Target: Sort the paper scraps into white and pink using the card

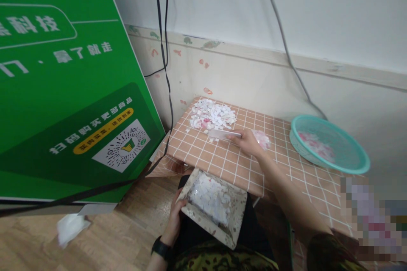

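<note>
My left hand (pixel 175 214) grips the left rim of a worn, pale rectangular tray (pixel 239 214). The tray is tilted over my lap, just below the table edge, with white paper-like scraps (pixel 213 194) inside. Over the table, my right hand (pixel 247 142) pinches a flat white card-like piece (pixel 221 134). Its far end is at the near side of a spread pile of white scraps (pixel 213 114), some of them pink. Partly behind my right hand lies a smaller pinkish clump (pixel 262 139).
A brown checked cloth (pixel 206 152) covers the table against the wall. On its right stands a turquoise basket (pixel 356 156) holding pink and white scraps. A green printed panel (pixel 79 72) rises at left, with dark cables (pixel 168 76) hanging beside it. A crumpled white bag (pixel 71 228) lies on the floor.
</note>
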A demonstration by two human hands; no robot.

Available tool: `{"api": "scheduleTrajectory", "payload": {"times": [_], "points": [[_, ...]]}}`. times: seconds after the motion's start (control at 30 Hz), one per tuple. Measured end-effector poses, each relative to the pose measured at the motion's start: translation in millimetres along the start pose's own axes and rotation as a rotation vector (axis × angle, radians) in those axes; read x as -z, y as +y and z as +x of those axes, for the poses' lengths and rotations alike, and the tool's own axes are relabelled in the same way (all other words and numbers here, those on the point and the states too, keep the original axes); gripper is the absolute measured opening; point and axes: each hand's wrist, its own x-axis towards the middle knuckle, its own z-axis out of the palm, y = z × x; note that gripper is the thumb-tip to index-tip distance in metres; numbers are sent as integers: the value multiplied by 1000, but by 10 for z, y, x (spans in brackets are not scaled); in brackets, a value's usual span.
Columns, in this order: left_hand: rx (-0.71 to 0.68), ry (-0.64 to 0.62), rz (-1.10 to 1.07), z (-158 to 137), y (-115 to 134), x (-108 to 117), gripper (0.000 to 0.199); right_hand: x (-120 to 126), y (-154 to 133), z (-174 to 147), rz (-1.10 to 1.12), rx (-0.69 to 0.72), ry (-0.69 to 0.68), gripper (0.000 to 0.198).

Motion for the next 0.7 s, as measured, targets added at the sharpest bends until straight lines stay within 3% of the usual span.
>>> {"api": "scheduleTrajectory", "payload": {"times": [0.17, 0.7], "points": [[-8, 6, -16, 12, -15, 3, 52, 65, -11, -213, -95, -103, 131, 41], [-8, 55, -26, -36, 52, -64, 48, 189, -218, -380, -91, -96, -8, 39]]}}
